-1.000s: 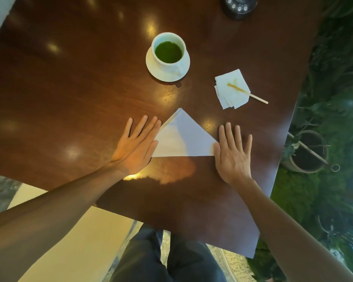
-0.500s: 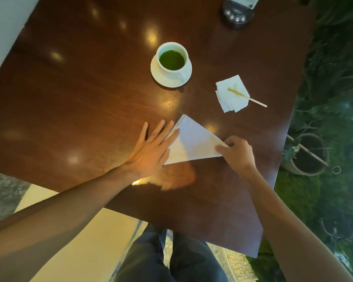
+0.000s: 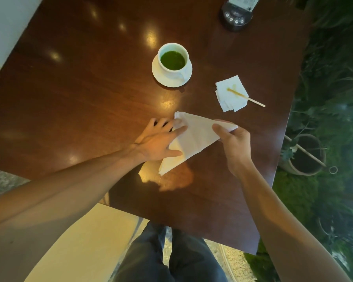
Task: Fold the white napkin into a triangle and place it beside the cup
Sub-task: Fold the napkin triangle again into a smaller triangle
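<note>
The white napkin (image 3: 194, 137), folded into a triangle, is held just over the dark wooden table (image 3: 90, 98). My right hand (image 3: 233, 142) pinches its right corner between thumb and fingers and lifts that end. My left hand (image 3: 160, 142) grips the napkin's left edge, fingers spread along it and thumb on top. The napkin's lowest corner hangs near the table. A white cup (image 3: 173, 60) of green drink stands on a white saucer (image 3: 161, 77) farther back, apart from the napkin.
A stack of small white paper napkins (image 3: 231, 98) with a wooden stir stick (image 3: 251, 98) lies right of the cup. A dark device (image 3: 235, 14) sits at the far edge. The table's right edge borders potted plants (image 3: 306, 155). My legs show below the near edge.
Both hands lay flat beside the napkin a second ago. My right hand then pinched the right corner and lifted it, and my left hand took hold of the left edge as the napkin rotated.
</note>
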